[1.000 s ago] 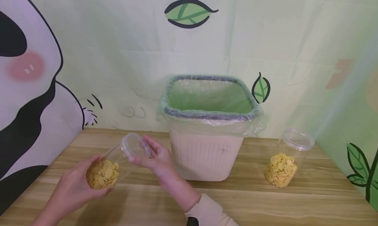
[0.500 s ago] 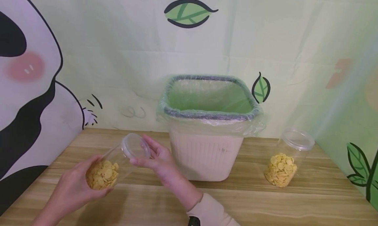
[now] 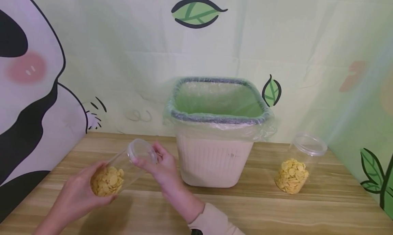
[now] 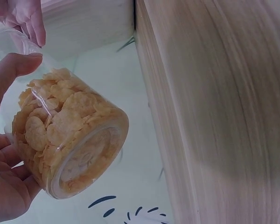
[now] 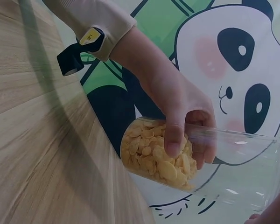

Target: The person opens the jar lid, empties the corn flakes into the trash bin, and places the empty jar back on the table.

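Note:
A clear plastic jar [image 3: 130, 173], part filled with yellow corn flakes [image 3: 108, 182], is held tilted above the table, its lidded end up and to the right. My left hand [image 3: 78, 190] grips the jar round its lower part; the left wrist view shows the jar's base [image 4: 91, 161] raised off the wood. Fingers and thumb of my right hand [image 3: 164, 168] hold the clear lid [image 3: 141, 151] from its right side. In the right wrist view the flakes [image 5: 154, 151] lie toward the base, and the lid end runs off the right edge.
A pale waste bin [image 3: 213, 160] lined with a translucent green bag [image 3: 221, 124] stands at the back middle of the wooden table [image 3: 261, 214]. Right of it stands a second lidded jar [image 3: 310, 146] of flakes. A printed wall cloth [image 3: 122, 57] hangs close behind.
The jar and left hand stay almost in place. My right hand has turned slightly at the lid, its thumb and wrist shifting a little to the left.

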Action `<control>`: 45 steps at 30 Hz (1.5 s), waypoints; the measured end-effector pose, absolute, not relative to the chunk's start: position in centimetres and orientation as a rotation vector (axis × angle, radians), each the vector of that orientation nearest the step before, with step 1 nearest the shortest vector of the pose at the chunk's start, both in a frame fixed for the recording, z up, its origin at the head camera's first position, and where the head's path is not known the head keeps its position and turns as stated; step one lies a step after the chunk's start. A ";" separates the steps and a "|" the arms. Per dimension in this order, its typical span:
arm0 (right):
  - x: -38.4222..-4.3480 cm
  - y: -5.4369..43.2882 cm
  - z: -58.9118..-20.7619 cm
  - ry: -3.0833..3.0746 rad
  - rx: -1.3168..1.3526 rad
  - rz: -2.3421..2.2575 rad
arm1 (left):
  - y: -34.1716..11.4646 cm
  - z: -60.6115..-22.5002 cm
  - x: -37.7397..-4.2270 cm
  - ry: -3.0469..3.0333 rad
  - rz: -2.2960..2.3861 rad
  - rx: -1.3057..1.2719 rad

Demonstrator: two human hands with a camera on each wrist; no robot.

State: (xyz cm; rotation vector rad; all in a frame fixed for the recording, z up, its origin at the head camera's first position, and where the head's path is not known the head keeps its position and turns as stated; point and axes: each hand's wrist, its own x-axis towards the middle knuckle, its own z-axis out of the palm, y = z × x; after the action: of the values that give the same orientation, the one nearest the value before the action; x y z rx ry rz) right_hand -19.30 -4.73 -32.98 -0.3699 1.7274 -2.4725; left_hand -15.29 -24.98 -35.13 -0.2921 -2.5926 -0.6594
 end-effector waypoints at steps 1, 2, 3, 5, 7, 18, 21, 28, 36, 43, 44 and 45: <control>-19.3 -4.8 -33.0 1.734 -0.367 -2.470 | -25.0 -35.1 -15.3 -2.594 -0.660 -0.291; -19.4 -4.8 -33.0 1.733 -0.362 -2.471 | -25.0 -35.1 -15.3 -2.598 -0.661 -0.288; -19.4 -4.8 -33.0 1.734 -0.359 -2.469 | -25.0 -35.1 -15.3 -2.601 -0.664 -0.287; -19.4 -4.9 -33.0 1.733 -0.357 -2.472 | -25.0 -35.1 -15.3 -2.606 -0.667 -0.284; -19.4 -4.9 -33.1 1.725 -0.362 -2.473 | -25.0 -35.0 -15.2 -2.610 -0.671 -0.283; -19.6 -4.3 -33.0 1.704 -0.428 -2.429 | -25.0 -34.9 -15.0 -2.638 -0.662 -0.259; -19.8 -4.0 -33.1 1.703 -0.487 -2.399 | -25.0 -34.9 -15.0 -2.631 -0.657 -0.261; -20.0 -3.4 -33.0 1.692 -0.572 -2.345 | -25.0 -34.8 -15.0 -2.666 -0.671 -0.248; -20.1 -2.9 -33.2 1.666 -0.632 -2.334 | -25.0 -34.8 -15.1 -2.611 -0.631 -0.294; -20.2 -3.2 -33.5 1.724 -0.595 -2.332 | -24.9 -34.8 -15.2 -2.625 -0.646 -0.288; -20.0 -3.3 -33.5 1.747 -0.570 -2.337 | -24.9 -34.8 -15.2 -2.624 -0.647 -0.288; -19.9 -3.5 -33.6 1.766 -0.545 -2.346 | -24.9 -34.8 -15.2 -2.621 -0.647 -0.290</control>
State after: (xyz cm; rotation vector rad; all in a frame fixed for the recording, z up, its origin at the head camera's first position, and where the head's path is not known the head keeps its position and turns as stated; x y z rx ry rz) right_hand -19.92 -3.50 -33.59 -0.5453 1.7663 -2.3463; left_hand -15.17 -24.95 -34.77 -0.2897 -2.6209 -0.6470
